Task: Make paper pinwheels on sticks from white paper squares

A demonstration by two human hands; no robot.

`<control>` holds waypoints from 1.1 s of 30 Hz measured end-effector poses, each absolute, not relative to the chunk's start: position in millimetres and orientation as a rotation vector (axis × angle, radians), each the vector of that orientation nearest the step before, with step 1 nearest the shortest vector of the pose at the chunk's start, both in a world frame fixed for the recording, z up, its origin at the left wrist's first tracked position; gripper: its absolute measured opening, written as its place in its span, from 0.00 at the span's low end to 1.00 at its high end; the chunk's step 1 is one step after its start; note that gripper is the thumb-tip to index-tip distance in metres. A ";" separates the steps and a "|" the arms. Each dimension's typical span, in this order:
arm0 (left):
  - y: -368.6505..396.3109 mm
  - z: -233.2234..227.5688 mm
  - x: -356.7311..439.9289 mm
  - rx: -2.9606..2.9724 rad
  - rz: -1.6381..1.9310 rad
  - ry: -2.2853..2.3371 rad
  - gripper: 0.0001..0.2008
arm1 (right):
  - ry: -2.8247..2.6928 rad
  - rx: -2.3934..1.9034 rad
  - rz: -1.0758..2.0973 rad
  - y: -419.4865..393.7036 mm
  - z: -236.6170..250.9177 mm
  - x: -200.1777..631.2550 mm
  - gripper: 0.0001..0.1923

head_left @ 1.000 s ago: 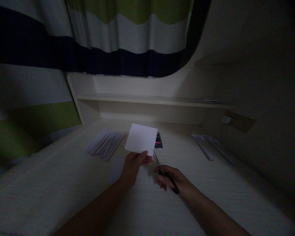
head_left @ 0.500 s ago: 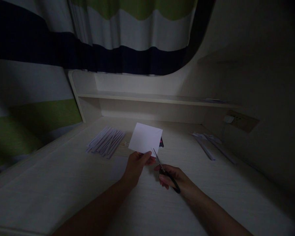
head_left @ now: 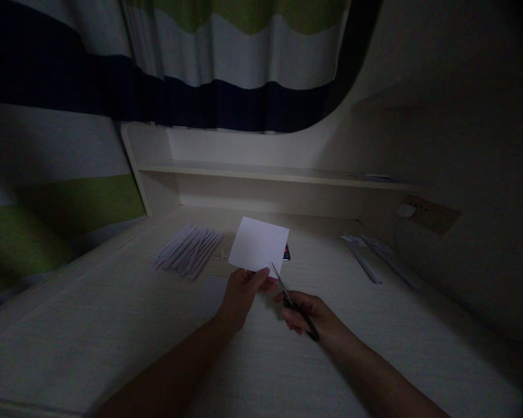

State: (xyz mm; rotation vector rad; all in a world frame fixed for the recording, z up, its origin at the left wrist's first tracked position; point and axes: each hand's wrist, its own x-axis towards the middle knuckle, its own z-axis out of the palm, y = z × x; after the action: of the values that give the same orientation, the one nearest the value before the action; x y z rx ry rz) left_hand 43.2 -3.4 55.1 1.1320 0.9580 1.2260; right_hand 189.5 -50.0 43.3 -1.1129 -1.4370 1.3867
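Note:
A square sheet of white paper (head_left: 258, 244) is pinched at its near edge by my left hand (head_left: 244, 293), thumb on top. Near its upper right corner the sheet carries a short slanting line. Black-handled scissors (head_left: 303, 318) are gripped in my right hand (head_left: 311, 316). Their slightly parted blades point up and left, with the tips at the lower right part of the sheet, close to my left thumb. Whether the paper lies between the blades I cannot tell. Under the sheet's right side a dark phone-like object (head_left: 286, 253) is partly hidden.
Several thin white paper rolls (head_left: 189, 251) lie in a pile at the left. Small pale bits (head_left: 222, 255) sit beside them. Another flat sheet (head_left: 210, 295) rests left of my left hand. More paper strips (head_left: 362, 261) lie at the right, below a wall socket (head_left: 431, 213). A shelf (head_left: 261, 173) runs along the back.
Almost nothing differs. The paper and both hands have shifted very slightly to the right, and the scissors stay at the same part of the sheet.

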 end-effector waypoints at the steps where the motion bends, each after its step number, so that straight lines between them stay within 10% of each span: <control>1: -3.3 55.1 43.0 1.140 1.223 0.959 0.10 | -1.436 -1.111 1.384 -49.9 42.8 189.5 0.21; 33: -5.6 54.8 39.7 1.229 1.178 0.959 0.13 | -1.428 -1.143 1.341 -46.1 33.6 189.5 0.17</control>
State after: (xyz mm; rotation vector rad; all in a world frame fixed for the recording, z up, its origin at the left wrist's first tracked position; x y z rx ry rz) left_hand 39.7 -5.6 54.8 1.2295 0.9593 1.1784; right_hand 189.5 -46.1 33.6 -1.1431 -1.4284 1.3412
